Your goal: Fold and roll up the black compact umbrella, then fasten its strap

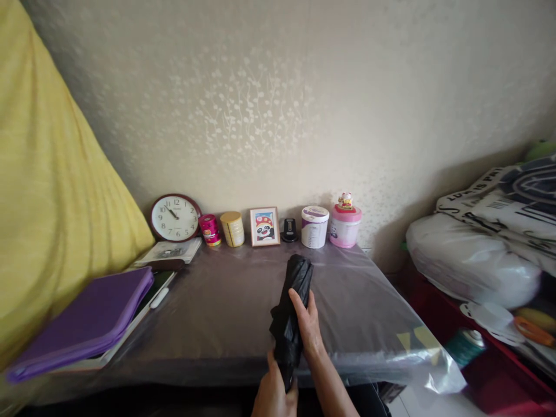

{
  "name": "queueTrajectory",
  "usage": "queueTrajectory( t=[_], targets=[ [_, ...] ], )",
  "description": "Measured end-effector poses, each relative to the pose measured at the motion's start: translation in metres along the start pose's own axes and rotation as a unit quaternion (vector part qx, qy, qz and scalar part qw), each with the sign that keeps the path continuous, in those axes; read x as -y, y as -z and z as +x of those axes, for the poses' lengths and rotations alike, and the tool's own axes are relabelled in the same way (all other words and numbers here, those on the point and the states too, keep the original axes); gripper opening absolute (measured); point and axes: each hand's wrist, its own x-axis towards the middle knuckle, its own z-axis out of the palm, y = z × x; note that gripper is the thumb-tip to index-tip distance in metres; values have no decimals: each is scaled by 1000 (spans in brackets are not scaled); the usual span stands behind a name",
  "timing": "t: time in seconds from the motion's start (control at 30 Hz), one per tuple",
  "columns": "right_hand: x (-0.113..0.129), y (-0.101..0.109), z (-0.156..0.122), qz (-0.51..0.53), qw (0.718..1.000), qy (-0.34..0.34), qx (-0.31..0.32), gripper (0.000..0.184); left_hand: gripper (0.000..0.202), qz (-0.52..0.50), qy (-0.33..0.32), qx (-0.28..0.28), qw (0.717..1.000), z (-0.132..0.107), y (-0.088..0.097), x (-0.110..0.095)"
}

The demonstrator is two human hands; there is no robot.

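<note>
A black folding umbrella (289, 324), collapsed with its cloth bunched around the shaft, is held up at a slant over the front edge of the table. Around its handle at the lower end, the fingers of my left hand (275, 388) are closed. My right hand (309, 324) grips the folded cloth higher up from the right side, thumb lying along the front. Some cloth flaps stick out loosely on the left of the umbrella. The fingers behind the umbrella are hidden.
The table (208, 313) has a clear plastic cover. Along the wall stand a clock (176, 217), tins, a picture frame (264, 226) and two tubs (315, 229). A purple folded cloth (91, 313) lies left, beside a yellow curtain (47, 174). Bags (473, 260) are piled right.
</note>
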Motion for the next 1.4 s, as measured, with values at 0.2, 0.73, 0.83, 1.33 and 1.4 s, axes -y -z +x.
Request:
queueTrajectory(
  t=[0.2, 0.73, 0.83, 1.33, 1.4],
  targets=[
    [0, 5, 3, 95, 988, -91, 76, 51, 45, -224, 56, 245, 942, -16, 19, -34],
    [-7, 6, 1, 24, 999, -24, 30, 53, 76, -157, 2, 140, 978, -8, 13, -15],
    [-5, 8, 0, 53, 996, -45, 62, 50, 61, -267, 31, 249, 931, -12, 18, -24],
    [-14, 8, 3, 46, 998, -50, 18, 53, 76, -141, -9, 150, 979, -9, 18, -15],
    [-12, 9, 2, 67, 995, -69, 37, 56, 69, -235, 24, 249, 939, -11, 22, -22]
  ],
)
